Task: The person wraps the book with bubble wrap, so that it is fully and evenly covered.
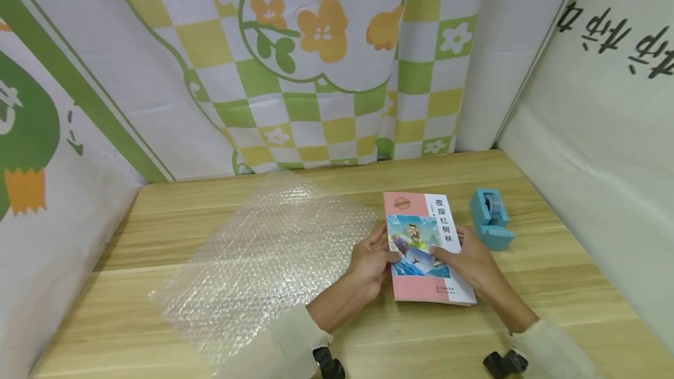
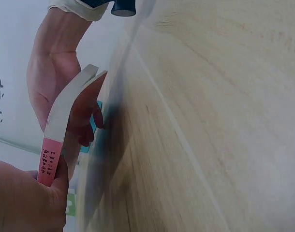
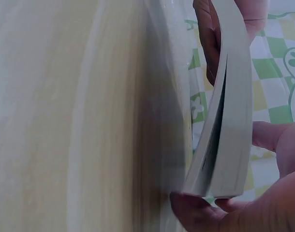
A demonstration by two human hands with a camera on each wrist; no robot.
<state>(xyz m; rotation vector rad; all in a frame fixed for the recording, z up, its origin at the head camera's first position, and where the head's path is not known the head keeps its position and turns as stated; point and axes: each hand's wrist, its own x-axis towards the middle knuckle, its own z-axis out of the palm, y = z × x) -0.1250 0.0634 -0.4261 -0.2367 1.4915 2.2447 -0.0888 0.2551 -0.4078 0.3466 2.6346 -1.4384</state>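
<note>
A paperback book [image 1: 421,227] with a pink and white cover and a blue picture is held above the table by both hands. My left hand [image 1: 368,262] grips its left edge, thumb on the cover. On the right edge my right hand [image 1: 471,259] holds it, thumb over the picture and fingers underneath. The left wrist view shows the pink spine [image 2: 50,159] beside the left hand [image 2: 26,198]. In the right wrist view the page edges [image 3: 237,121] bend slightly, with a dark gap near the back. A sheet of bubble wrap [image 1: 263,262] lies flat left of the book.
A blue tape dispenser [image 1: 491,221] with a roll of tape stands to the right of the book on the wooden table [image 1: 558,285]. Behind the table hangs a checkered, flower-printed curtain [image 1: 316,104]. White printed cloth [image 1: 595,127] closes off the right side.
</note>
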